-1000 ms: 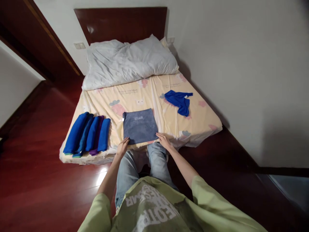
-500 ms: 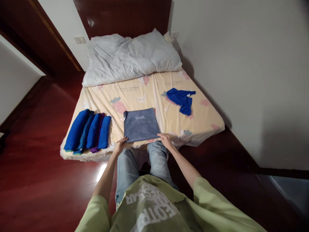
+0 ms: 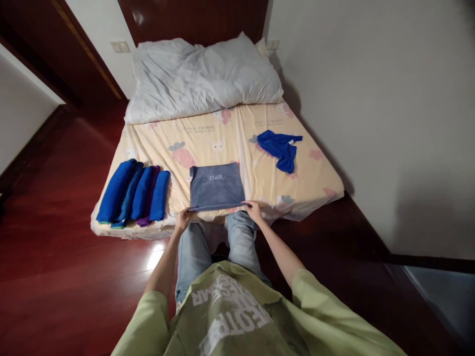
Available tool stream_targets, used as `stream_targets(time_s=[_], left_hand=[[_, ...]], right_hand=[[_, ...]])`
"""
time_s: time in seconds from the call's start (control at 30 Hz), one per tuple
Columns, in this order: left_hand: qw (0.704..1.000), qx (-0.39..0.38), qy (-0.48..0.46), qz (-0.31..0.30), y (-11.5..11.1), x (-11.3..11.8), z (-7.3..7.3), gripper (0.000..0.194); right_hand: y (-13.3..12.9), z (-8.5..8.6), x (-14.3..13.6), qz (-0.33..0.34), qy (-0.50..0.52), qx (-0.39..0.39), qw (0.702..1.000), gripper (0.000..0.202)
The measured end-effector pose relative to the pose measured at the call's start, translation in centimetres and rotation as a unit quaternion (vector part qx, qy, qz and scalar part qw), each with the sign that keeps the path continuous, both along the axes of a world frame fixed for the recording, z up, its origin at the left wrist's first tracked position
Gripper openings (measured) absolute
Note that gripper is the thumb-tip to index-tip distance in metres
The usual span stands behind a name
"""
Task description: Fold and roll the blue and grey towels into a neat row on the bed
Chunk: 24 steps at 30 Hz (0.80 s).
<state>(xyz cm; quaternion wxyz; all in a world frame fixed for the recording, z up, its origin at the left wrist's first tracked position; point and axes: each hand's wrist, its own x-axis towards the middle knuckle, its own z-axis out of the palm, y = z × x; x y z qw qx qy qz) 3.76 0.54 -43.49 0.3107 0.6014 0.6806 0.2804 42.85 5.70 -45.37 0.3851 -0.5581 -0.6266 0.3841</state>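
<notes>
Currently, from my remote seat, I see the left hand [image 3: 182, 219] pinching the near left corner of a gray cloth [image 3: 216, 186] and the right hand [image 3: 254, 211] pinching its near right corner, a narrow band turned up between them. The cloth lies on the bed [image 3: 315, 184], which also carries five rolled cloths [image 3: 118, 193] at left, a crumpled blue cloth [image 3: 277, 150] at right, and white bedding [image 3: 204, 79] by the headboard [image 3: 196, 22].
</notes>
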Motion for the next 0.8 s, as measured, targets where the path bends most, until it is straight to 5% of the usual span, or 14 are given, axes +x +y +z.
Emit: stream_targets(time_s=[0.23, 0.57, 0.8], left_hand=[[0.995, 0.037, -0.046, 0.076, 1.7, 0.3, 0.0, 0.033], [0.992, 0.011, 0.037, 0.119, 3.0, 0.7, -1.8, 0.032], [0.990, -0.011, 0.043, 0.136, 3.2, 0.9, -1.6, 0.036]], right_hand=[[1.7, -0.9, -0.5, -0.090, 0.047, 0.001, 0.995, 0.037], [4.0, -3.5, -1.0, -0.110, 0.013, 0.011, 0.994, 0.043], [4.2, -2.9, -1.1, -0.125, 0.008, 0.008, 0.992, 0.043]])
